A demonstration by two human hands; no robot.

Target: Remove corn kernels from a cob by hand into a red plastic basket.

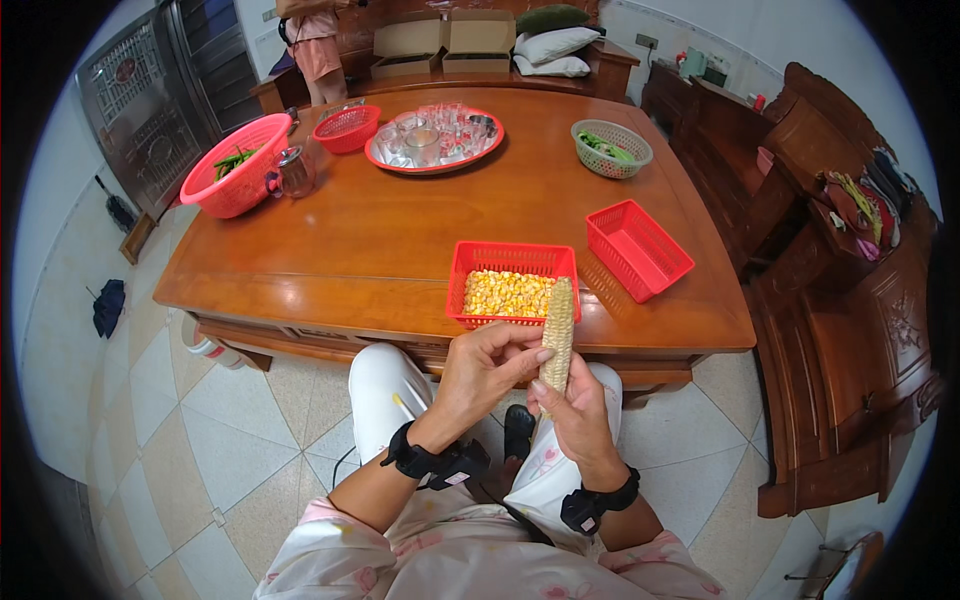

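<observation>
A corn cob (557, 330), its visible side bare of kernels, stands nearly upright between my two hands at the table's front edge. My left hand (495, 367) pinches its left side around the middle with thumb and fingers. Around the lower end of the cob, my right hand (574, 409) is closed, its thumb lying across the front. Just beyond the hands sits a red plastic basket (514, 247) holding loose yellow corn kernels (506, 293); the cob's top overlaps its right side in view.
An empty red basket (637, 251) lies to the right on the wooden table (375, 225). Farther back are a grey-green colander (612, 150), a tray of glasses (435, 166), a small red basket (346, 129), a glass jug (295, 172) and a pink basin (240, 176). A person (316, 49) stands behind.
</observation>
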